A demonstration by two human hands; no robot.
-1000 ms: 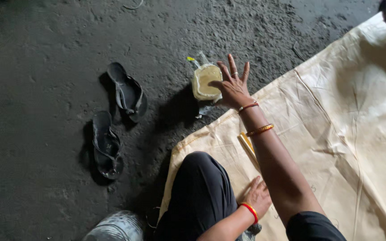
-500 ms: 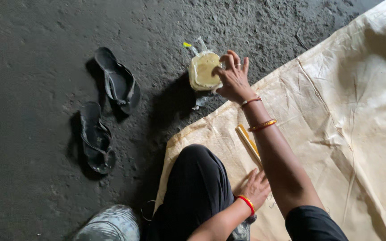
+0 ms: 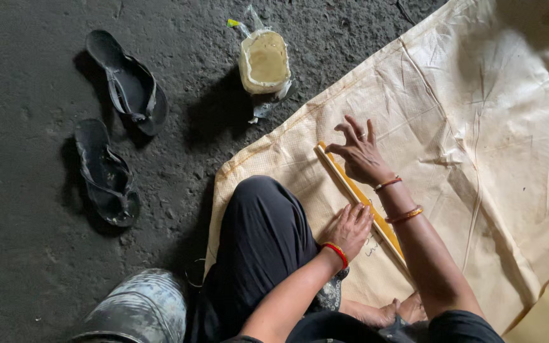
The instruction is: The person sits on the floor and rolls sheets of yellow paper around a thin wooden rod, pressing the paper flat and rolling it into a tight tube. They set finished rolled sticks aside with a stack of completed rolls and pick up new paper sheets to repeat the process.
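A long thin yellow wooden stick [image 3: 341,178] lies on a beige woven sheet [image 3: 478,127]. My right hand [image 3: 358,152] hovers over the stick's far end, fingers spread and fingertips close to or touching it. My left hand [image 3: 349,227] rests flat on the sheet beside the stick, next to my black-trousered knee [image 3: 262,222]. Both wrists wear red and orange bangles. A clear plastic bag of pale yellowish paste [image 3: 265,60] sits on the dark floor beyond the sheet's edge.
Two black flip-flops [image 3: 119,121] lie on the dark gritty floor at the left. A grey rounded container [image 3: 138,308] stands near the bottom edge by my leg. The sheet spreads wide to the right, creased and wrinkled.
My right hand left the bag of paste and drew back onto the sheet, now over the stick's far end. The left hand stayed beside the knee.
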